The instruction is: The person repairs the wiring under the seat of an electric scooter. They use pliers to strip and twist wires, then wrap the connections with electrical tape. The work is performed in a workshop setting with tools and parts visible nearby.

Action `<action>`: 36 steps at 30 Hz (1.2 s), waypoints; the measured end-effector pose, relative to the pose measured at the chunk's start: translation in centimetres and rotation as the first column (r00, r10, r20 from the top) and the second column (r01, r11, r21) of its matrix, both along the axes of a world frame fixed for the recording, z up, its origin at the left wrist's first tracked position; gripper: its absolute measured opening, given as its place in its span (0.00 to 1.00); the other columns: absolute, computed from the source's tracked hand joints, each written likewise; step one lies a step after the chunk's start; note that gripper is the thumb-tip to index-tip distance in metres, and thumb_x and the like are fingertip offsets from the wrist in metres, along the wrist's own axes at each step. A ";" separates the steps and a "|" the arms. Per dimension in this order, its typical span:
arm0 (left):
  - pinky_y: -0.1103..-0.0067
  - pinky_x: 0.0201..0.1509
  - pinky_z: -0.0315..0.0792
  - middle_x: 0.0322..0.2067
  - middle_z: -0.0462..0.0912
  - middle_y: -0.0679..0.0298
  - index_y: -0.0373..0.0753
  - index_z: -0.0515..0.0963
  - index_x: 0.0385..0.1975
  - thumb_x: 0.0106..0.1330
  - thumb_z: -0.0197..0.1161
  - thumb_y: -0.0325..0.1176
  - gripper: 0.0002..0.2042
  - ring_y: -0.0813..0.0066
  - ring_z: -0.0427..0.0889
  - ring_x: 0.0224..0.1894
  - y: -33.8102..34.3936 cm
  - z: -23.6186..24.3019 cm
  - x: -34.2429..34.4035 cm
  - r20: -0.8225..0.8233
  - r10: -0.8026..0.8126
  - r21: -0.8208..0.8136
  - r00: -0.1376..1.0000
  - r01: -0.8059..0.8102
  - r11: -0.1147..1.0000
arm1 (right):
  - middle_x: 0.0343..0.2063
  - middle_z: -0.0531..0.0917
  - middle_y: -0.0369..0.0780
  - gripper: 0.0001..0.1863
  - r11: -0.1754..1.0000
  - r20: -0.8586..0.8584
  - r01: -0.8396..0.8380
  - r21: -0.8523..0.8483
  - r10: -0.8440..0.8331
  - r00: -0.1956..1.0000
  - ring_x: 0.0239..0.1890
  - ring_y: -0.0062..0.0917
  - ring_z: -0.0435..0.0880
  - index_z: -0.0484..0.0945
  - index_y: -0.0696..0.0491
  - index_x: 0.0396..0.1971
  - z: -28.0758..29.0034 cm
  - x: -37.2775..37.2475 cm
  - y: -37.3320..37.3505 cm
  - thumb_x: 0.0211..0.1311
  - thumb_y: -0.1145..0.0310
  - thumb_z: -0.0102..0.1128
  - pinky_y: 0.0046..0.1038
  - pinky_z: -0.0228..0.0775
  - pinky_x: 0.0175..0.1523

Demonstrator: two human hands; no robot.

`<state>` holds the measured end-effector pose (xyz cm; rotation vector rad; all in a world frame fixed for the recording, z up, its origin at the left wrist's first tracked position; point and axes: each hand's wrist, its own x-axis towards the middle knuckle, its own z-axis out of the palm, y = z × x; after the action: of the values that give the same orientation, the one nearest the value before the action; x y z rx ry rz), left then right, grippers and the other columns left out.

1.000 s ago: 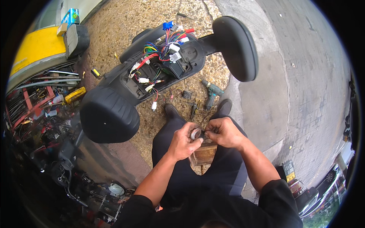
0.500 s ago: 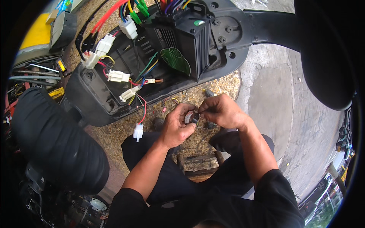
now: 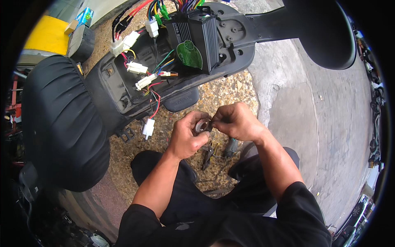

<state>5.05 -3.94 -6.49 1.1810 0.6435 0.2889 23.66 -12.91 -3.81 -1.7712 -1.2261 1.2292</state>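
Note:
In my left hand (image 3: 186, 136) is a small dark roll of tape (image 3: 200, 126), its round core facing up. The fingers and thumb of that hand curl around it. My right hand (image 3: 236, 122) has thumb and forefinger pinched together at the roll's right edge, touching it; the exact spot between those fingertips is hidden. Both hands are held close together above my knees. Just beyond them hangs a white plug connector (image 3: 148, 128) on red and green wires, apart from my left hand.
A black scooter body (image 3: 123, 92) lies ahead, bearing a finned black controller box (image 3: 199, 43) and several white connectors (image 3: 137, 68). A black padded seat (image 3: 66, 123) stands at left. Pliers (image 3: 209, 157) and a greenish tool (image 3: 232, 147) lie on the speckled ground below my hands.
The view has shifted, so the scooter parts sit differently and the pliers now show below my hands. The roll's round opening faces me more. Both hands keep their hold close together.

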 end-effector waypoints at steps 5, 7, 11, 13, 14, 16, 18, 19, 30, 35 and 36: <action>0.83 0.43 0.73 0.39 0.80 0.62 0.27 0.74 0.48 0.55 0.60 0.18 0.18 0.82 0.77 0.40 -0.6 1.2 -0.3 0.004 0.029 0.016 1.000 -0.029 0.999 | 0.22 0.84 0.36 0.03 0.995 -0.055 0.022 0.095 -0.016 0.998 0.26 0.13 0.78 0.84 0.59 0.30 0.2 -0.4 -0.6 0.56 0.77 0.66 0.22 0.71 0.31; 0.83 0.44 0.73 0.40 0.80 0.62 0.27 0.74 0.48 0.55 0.60 0.18 0.18 0.82 0.77 0.41 -1.1 1.8 -0.5 0.018 0.042 -0.038 0.999 -0.041 0.998 | 0.23 0.84 0.34 0.03 0.996 -0.170 0.063 0.063 -0.051 0.984 0.26 0.12 0.78 0.84 0.59 0.31 0.4 -0.4 -1.3 0.57 0.77 0.65 0.21 0.71 0.31; 0.83 0.45 0.73 0.40 0.80 0.61 0.26 0.74 0.48 0.55 0.60 0.18 0.18 0.81 0.78 0.42 -2.1 2.8 -1.3 0.040 0.035 0.027 0.999 -0.036 0.999 | 0.23 0.83 0.33 0.03 0.995 -0.230 0.053 0.087 -0.031 0.973 0.26 0.12 0.77 0.83 0.60 0.31 0.9 -1.1 -2.5 0.58 0.78 0.64 0.20 0.70 0.30; 0.83 0.44 0.73 0.40 0.80 0.61 0.26 0.74 0.48 0.55 0.60 0.18 0.18 0.82 0.78 0.42 -2.7 3.0 -1.4 0.043 0.037 0.064 0.998 -0.040 0.997 | 0.22 0.85 0.38 0.04 0.994 -0.153 0.048 0.096 -0.033 0.988 0.27 0.18 0.82 0.84 0.58 0.29 1.0 -1.5 -2.8 0.55 0.73 0.67 0.25 0.73 0.33; 0.83 0.44 0.73 0.40 0.80 0.61 0.25 0.74 0.48 0.55 0.60 0.18 0.18 0.82 0.78 0.41 -3.0 3.1 -1.6 0.045 0.038 0.082 0.998 -0.042 0.996 | 0.22 0.85 0.40 0.06 0.995 -0.113 0.050 0.086 -0.040 0.993 0.27 0.22 0.84 0.84 0.57 0.28 1.1 -1.6 -3.0 0.53 0.71 0.68 0.27 0.75 0.35; 0.83 0.43 0.73 0.40 0.81 0.61 0.25 0.74 0.48 0.55 0.61 0.18 0.18 0.82 0.78 0.41 -3.4 3.3 -2.0 0.016 0.027 0.115 1.000 -0.029 0.993 | 0.22 0.85 0.40 0.06 0.990 -0.100 0.040 0.137 -0.026 0.995 0.27 0.22 0.84 0.84 0.57 0.28 1.3 -1.9 -3.4 0.52 0.71 0.69 0.27 0.75 0.35; 0.83 0.43 0.74 0.39 0.81 0.61 0.25 0.74 0.48 0.55 0.61 0.17 0.18 0.82 0.79 0.40 -3.9 3.7 -2.5 0.001 0.031 0.116 1.000 -0.031 0.993 | 0.22 0.85 0.38 0.05 0.989 -0.125 0.042 0.144 -0.024 0.992 0.27 0.18 0.82 0.84 0.58 0.29 1.5 -2.1 -4.0 0.54 0.73 0.68 0.25 0.73 0.33; 0.83 0.43 0.74 0.39 0.81 0.62 0.25 0.74 0.48 0.55 0.61 0.18 0.18 0.82 0.79 0.40 -4.2 3.9 -2.7 -0.001 0.042 0.102 0.999 -0.042 0.994 | 0.22 0.84 0.36 0.04 0.990 -0.161 0.047 0.136 -0.024 0.987 0.27 0.15 0.79 0.83 0.59 0.30 1.6 -2.3 -4.2 0.56 0.75 0.67 0.22 0.71 0.32; 0.83 0.43 0.73 0.39 0.81 0.60 0.24 0.74 0.48 0.54 0.62 0.19 0.19 0.81 0.78 0.40 -5.4 4.3 -3.8 0.025 -0.016 0.210 1.000 0.011 0.978 | 0.20 0.84 0.40 0.06 0.990 -0.176 0.038 0.133 -0.014 0.984 0.24 0.19 0.81 0.83 0.58 0.25 1.4 -3.3 -5.9 0.53 0.71 0.68 0.27 0.73 0.32; 0.83 0.44 0.73 0.39 0.81 0.61 0.24 0.74 0.49 0.54 0.61 0.19 0.20 0.81 0.78 0.40 -5.4 4.7 -3.7 0.048 0.010 0.068 0.999 -0.013 0.998 | 0.20 0.84 0.41 0.05 0.984 -0.232 0.082 0.161 -0.043 0.972 0.24 0.20 0.82 0.83 0.58 0.26 1.8 -3.5 -6.0 0.53 0.72 0.66 0.27 0.74 0.33; 0.83 0.44 0.73 0.39 0.81 0.61 0.24 0.74 0.49 0.54 0.61 0.19 0.20 0.81 0.78 0.40 -5.3 4.9 -3.6 0.063 0.017 0.050 0.998 -0.020 0.999 | 0.20 0.84 0.41 0.05 0.985 -0.272 0.088 0.146 -0.046 0.961 0.25 0.21 0.82 0.83 0.58 0.26 1.9 -3.4 -5.9 0.53 0.72 0.66 0.27 0.74 0.33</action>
<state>1.45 -9.28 -1.63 1.2099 0.5956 0.3585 20.28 -18.77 -1.92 -1.4662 -1.0657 1.2507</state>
